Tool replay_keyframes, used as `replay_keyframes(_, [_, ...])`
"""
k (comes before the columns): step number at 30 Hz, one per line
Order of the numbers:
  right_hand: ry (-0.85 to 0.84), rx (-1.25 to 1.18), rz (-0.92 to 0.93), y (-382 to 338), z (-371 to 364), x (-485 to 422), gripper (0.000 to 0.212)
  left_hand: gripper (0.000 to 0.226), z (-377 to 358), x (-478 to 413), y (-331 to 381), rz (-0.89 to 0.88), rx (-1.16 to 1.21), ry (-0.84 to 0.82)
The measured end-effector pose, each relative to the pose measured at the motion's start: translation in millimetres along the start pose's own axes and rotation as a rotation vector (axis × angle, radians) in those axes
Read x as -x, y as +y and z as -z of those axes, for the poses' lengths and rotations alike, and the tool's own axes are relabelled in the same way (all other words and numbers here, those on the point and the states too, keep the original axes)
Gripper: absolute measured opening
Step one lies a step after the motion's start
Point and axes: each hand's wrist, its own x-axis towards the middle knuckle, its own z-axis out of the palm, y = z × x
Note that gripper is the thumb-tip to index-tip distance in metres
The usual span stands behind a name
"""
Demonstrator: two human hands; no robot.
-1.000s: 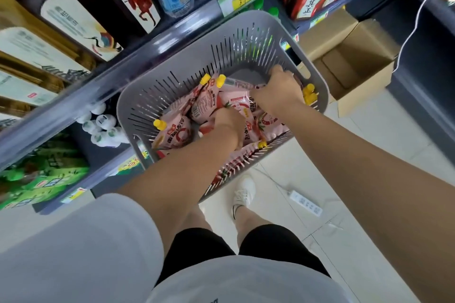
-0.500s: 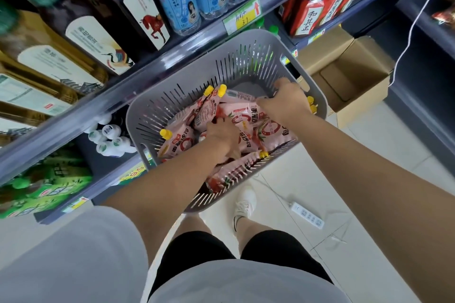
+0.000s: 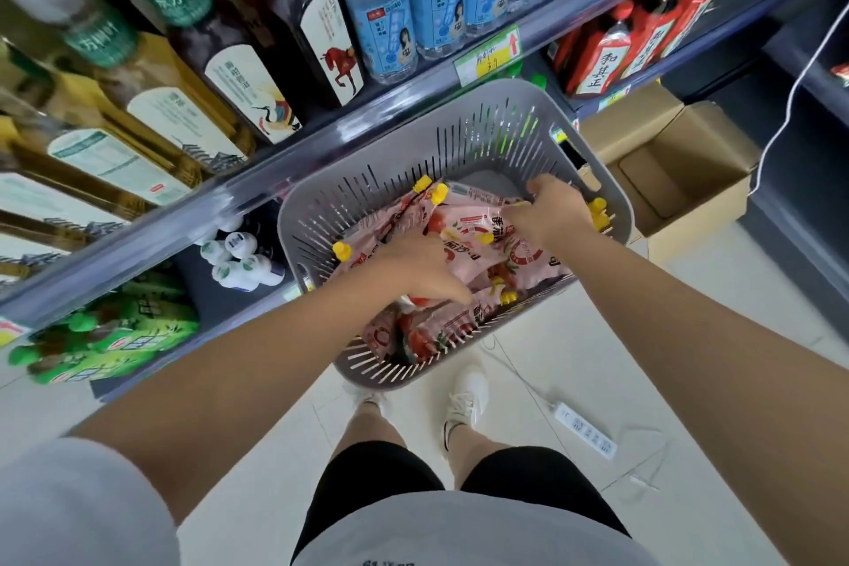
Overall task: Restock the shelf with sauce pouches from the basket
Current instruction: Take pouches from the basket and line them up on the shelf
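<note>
A grey slatted basket [image 3: 487, 129] sits in front of me at the shelf edge [image 3: 257, 179]. Inside it lie several pink sauce pouches [image 3: 505, 255] with yellow caps. Both my hands reach into it. My left hand [image 3: 413, 269] is palm down among the pouches, thumb stretched out to the right, its fingers tucked out of sight under a pouch it holds. My right hand [image 3: 549, 211] is further back, its fingers curled round the top edge of a large pouch that lies across the pile.
Tall tea and water bottles [image 3: 390, 14] fill the shelf above, with white-capped bottles [image 3: 234, 262] and green packs [image 3: 115, 335] below. Red bottles [image 3: 615, 55] stand to the right. An open cardboard box [image 3: 680, 170] and a power strip [image 3: 583, 427] lie on the tiled floor.
Both hands stayed in the basket and shifted a little; the large pouch under my right hand now lies higher, over my left hand's fingers. My view tilted up toward the shelves.
</note>
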Motion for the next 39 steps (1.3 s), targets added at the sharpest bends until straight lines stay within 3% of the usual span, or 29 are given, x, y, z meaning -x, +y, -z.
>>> replay_keyframes(4, [-0.021, 0.034, -0.094, 1.6, -1.9, -1.8, 0.022, 0.093, 13.6, 17.6, -10.7, 0.023, 0.104, 0.1])
replay_keyframes(7, [-0.055, -0.047, -0.15, 2.8, -8.2, -3.1, 0.024, 0.091, 20.1, 29.4, -16.1, 0.03, 0.215, 0.165])
replay_keyframes(10, [-0.117, -0.313, -0.302, -0.2, -21.5, -4.6, 0.031, 0.097, 23.9, 37.5, -23.1, 0.047, 0.37, 0.253])
replay_keyframes(14, [-0.24, -0.807, -0.468, -10.4, -51.0, -14.0, 0.064, 0.097, 27.0, 41.2, -38.2, 0.071, 0.494, 0.457])
replay_keyframes(19, [-0.231, -1.045, -0.584, -16.3, -87.6, -32.2, 0.079, 0.099, 25.7, 36.2, -55.0, 0.129, 0.601, 0.586])
replay_keyframes(23, [-0.198, -1.081, -0.577, -19.6, -94.8, -51.1, 0.065, 0.099, 23.4, 31.6, -61.6, 0.12, 0.62, 0.633])
replay_keyframes(26, [-0.214, -1.078, -0.665, -13.1, -108.0, -75.1, 0.089, 0.101, 21.7, 31.1, -62.5, 0.083, 0.568, 0.647])
replay_keyframes(27, [-0.226, -1.102, -0.691, -18.3, -104.0, -70.6, 0.087, 0.102, 21.0, 32.2, -62.0, 0.068, 0.554, 0.649])
replay_keyframes(30, [-0.232, -1.21, -0.708, -22.9, -97.1, -75.7, 0.045, 0.1, 19.0, 34.4, -59.7, 0.03, 0.558, 0.649])
replay_keyframes(32, [-0.182, -1.251, -0.782, -20.1, -96.5, -82.6, 0.046, 0.099, 18.6, 34.1, -57.4, 0.021, 0.572, 0.648])
replay_keyframes(35, [-0.042, -1.23, -0.747, -17.8, -94.7, -79.9, 0.03, 0.101, 18.3, 33.4, -52.1, 0.03, 0.602, 0.641])
replay_keyframes(37, [-0.009, -1.24, -0.752, -13.8, -102.6, -80.8, 0.031, 0.101, 17.5, 34.3, -48.5, 0.029, 0.621, 0.631])
replay_keyframes(39, [-0.003, -1.082, -0.744, -14.4, -104.6, -75.6, 0.047, 0.1, 15.8, 36.1, -46.5, 0.026, 0.62, 0.613])
